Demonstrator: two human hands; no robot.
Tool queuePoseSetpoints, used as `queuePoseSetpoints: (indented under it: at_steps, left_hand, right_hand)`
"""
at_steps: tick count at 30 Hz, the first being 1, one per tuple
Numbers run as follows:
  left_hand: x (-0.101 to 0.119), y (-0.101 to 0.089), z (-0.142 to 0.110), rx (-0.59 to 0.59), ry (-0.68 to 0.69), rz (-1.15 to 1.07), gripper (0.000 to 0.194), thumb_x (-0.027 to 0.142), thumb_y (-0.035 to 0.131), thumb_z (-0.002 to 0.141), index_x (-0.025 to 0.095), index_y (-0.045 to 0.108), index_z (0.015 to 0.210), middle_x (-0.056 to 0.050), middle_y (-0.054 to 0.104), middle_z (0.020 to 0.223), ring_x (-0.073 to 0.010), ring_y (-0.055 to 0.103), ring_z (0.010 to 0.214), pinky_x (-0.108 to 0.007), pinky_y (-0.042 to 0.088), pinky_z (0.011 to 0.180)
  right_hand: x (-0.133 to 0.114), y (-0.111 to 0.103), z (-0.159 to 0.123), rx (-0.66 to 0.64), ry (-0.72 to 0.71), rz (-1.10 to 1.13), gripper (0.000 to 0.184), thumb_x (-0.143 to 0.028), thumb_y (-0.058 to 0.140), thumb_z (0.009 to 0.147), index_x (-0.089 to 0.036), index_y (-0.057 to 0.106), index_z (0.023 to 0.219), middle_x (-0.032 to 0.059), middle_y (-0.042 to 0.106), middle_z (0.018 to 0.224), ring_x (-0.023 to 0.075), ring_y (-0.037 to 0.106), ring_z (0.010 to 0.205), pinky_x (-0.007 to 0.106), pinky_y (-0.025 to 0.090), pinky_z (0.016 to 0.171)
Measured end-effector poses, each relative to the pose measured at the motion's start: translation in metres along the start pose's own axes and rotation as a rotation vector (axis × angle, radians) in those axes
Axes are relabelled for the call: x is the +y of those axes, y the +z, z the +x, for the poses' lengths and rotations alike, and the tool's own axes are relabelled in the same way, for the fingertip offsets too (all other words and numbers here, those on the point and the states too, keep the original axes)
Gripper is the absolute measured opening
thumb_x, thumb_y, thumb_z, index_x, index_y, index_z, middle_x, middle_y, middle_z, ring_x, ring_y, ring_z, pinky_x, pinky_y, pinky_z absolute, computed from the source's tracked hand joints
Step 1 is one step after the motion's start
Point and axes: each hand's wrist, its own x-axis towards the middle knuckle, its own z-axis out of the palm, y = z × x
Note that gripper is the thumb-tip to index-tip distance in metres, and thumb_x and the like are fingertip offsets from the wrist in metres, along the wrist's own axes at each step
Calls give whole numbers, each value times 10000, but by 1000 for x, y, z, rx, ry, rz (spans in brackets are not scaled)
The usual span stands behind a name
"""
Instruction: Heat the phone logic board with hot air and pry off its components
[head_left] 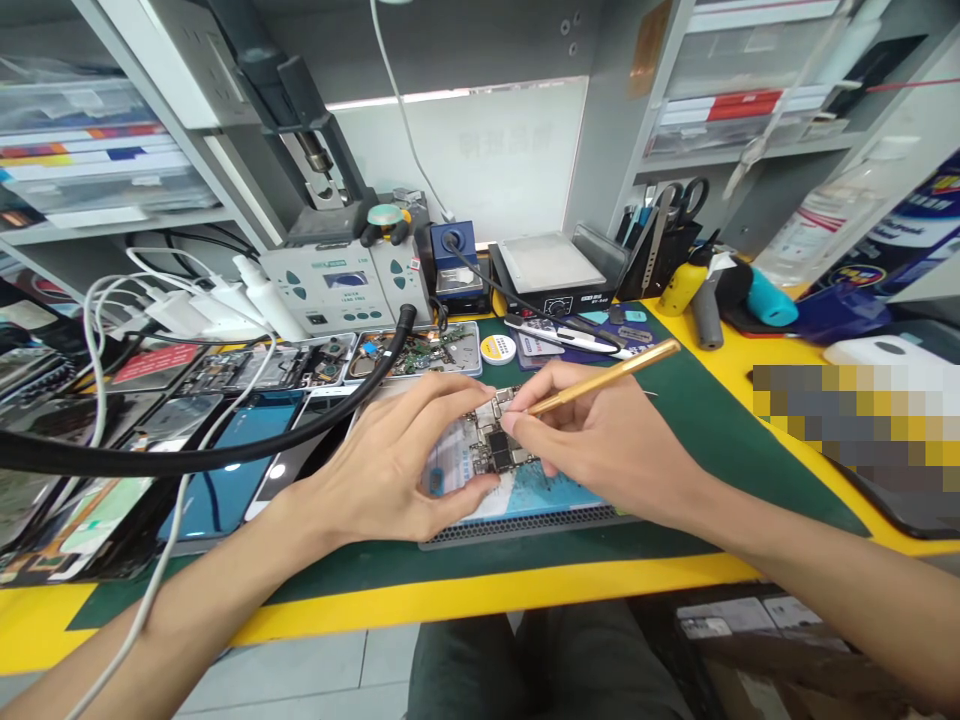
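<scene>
A small phone circuit board (501,440) with black chips and metal shields lies on a blue and white work pad (540,492) in front of me. My left hand (390,455) curves around its left side, with the thumb at the near edge and the fingers at the far edge. Between the thumb and fingers of my right hand (592,430) is a slim gold pen-shaped tool (604,377), slanting up to the right. Its lower end is at the board, where my fingers hide the tip.
A black hose (300,435) from the soldering station (345,285) crosses the left side, above several phones (232,460). Behind the board stand a parts tray (469,345) and a heating plate unit (551,265). Bottles (832,215) and scissors (694,195) are at right.
</scene>
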Motion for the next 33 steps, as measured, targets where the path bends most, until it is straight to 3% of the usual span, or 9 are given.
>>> queuePoseSetpoints:
  at_steps: [6,14,21,26,33]
  left_hand:
    - [0,0,1,2,-4,-6,674,324,762,802,171,448,1379,-148,632,1270,-265,602,1204,-418,544,994]
    - [1,0,1,-3,-4,-10,667,322,762,802,166,455,1372,-151,625,1273,-260,608,1192,-407,548,984]
    - [0,0,0,-10,-12,6,682,337,766,794,151,455,1372,-152,640,1282,-259,605,1198,-405,535,1006]
    - [0,1,1,-5,-29,28,682,363,756,796,158,456,1373,-157,653,1265,-270,631,1173,-419,541,992]
    - [-1,1,0,-3,-28,50,674,373,757,794,131,476,1357,-164,652,1263,-264,637,1165,-402,537,993]
  right_hand:
    - [1,0,0,-17,18,8,160,-370,676,851,-212,649,856,-30,616,612,103,545,506,212,368,446]
    - [-10,-4,1,-37,50,119,117,-279,694,812,-190,618,818,-52,593,536,69,476,392,185,360,382]
    - [-10,-9,3,-33,55,33,57,-191,642,782,-195,589,761,-53,570,511,78,485,403,192,354,392]
    - [-2,-8,2,-50,63,-24,51,-211,629,777,-199,582,760,-37,578,543,110,547,475,208,336,415]
    - [0,-7,3,-52,97,-16,52,-227,632,774,-200,587,768,-45,558,512,98,504,435,205,309,397]
